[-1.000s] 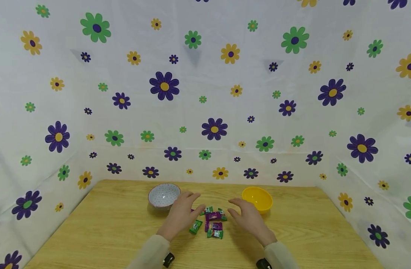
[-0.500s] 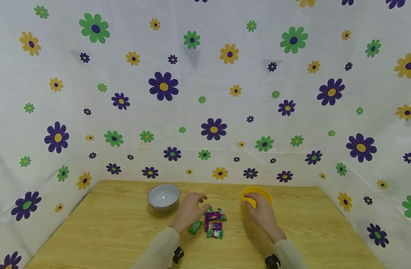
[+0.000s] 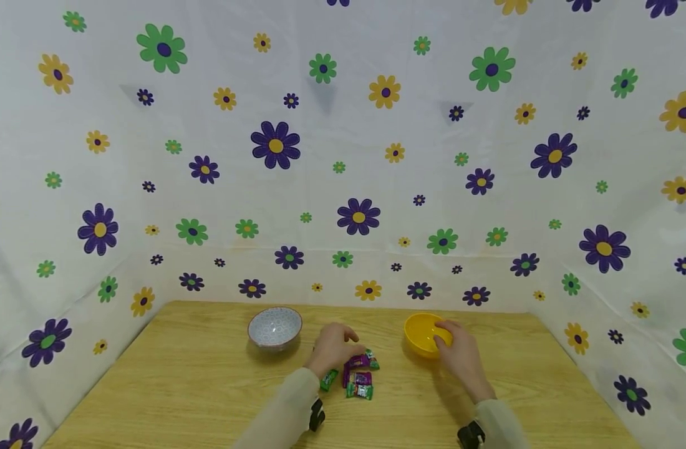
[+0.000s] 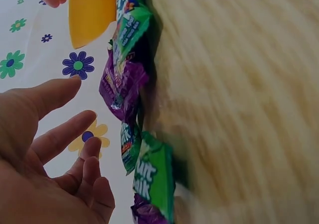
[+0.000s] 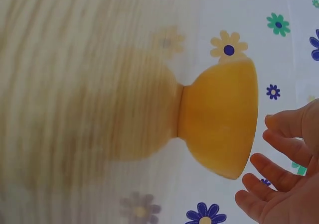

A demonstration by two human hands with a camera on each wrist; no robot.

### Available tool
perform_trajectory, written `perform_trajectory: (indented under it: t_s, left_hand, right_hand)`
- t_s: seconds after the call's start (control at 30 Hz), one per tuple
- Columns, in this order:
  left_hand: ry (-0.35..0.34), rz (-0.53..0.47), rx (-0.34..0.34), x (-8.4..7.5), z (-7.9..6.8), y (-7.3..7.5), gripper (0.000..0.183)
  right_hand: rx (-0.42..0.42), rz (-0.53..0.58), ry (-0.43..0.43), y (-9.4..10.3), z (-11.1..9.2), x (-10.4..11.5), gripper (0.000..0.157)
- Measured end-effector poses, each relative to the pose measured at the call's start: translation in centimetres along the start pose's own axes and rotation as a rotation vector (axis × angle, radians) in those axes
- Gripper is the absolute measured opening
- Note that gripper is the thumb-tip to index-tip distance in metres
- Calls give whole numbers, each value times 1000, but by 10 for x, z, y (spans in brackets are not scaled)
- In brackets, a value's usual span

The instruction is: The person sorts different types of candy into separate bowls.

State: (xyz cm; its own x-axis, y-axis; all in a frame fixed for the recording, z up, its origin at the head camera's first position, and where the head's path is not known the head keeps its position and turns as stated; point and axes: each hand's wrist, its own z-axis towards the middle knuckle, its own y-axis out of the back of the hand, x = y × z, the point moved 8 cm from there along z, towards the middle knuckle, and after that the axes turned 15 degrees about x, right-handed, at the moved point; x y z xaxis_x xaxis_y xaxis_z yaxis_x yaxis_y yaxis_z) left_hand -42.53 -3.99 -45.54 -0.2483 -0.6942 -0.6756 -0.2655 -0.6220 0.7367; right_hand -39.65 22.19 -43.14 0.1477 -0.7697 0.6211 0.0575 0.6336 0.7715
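Observation:
My left hand [image 3: 333, 349] hovers over the back left of a small pile of wrapped candies. Its fingers are loosely bent and hold nothing, as the left wrist view shows. Purple candies [image 4: 119, 87] and green candies [image 4: 153, 171] lie close beyond its fingertips; some are hidden behind the hand in the head view. My right hand [image 3: 461, 357] is at the right side of a yellow bowl [image 3: 420, 340], fingers spread over the rim in the head view. In the right wrist view the bowl stands upright on its foot, and the loosely curved fingers [image 5: 271, 171] are just outside its rim.
A grey patterned bowl [image 3: 274, 327] with a reddish rim stands at the back left of the wooden table [image 3: 174, 374]. A white flowered cloth [image 3: 320, 181] surrounds the table at the back and sides. Black bands [image 3: 471, 433] are on both wrists.
The left hand has moved right, from beside the grey bowl to over the candies. The right hand has moved right, across the yellow bowl to its right side.

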Motion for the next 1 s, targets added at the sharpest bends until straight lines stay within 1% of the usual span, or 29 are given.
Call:
perform_trajectory:
  t_s: [0.1, 0.23, 0.37, 0.47, 0.57, 0.7, 0.77, 0.83, 0.9, 1.0]
  left_hand:
    - [27, 13, 29, -1, 3, -4, 27]
    - [48, 19, 41, 1, 7, -8, 25]
    - [44, 37, 52, 1, 13, -10, 25]
    - [35, 43, 63, 1, 15, -12, 26]
    - [45, 43, 75, 1, 16, -13, 27]
    - [56, 59, 91, 0, 15, -16, 27]
    - [57, 71, 95, -1, 16, -18, 26]
    - [56, 76, 96, -1, 16, -19, 24]
    - [55, 78, 97, -2, 17, -20, 24]
    - [51, 82, 100, -2, 19, -20, 23]
  right_hand:
    - [29, 35, -43, 1, 2, -10, 39]
    - [55, 112, -78, 2, 3, -22, 49]
    - [82, 225, -120, 1, 5, -34, 55]
    - [119, 319, -166, -3, 7, -42, 55]
    - [159, 407, -203, -9, 8, -47, 52]
    - [204, 559, -221, -18, 10, -54, 46]
    - [221, 644, -221, -21, 10, -56, 46]
    - [238, 706, -221, -24, 10, -58, 47]
    - [247, 740, -224, -25, 11, -59, 49]
    - [250, 759, -235, -24, 11, -60, 49]
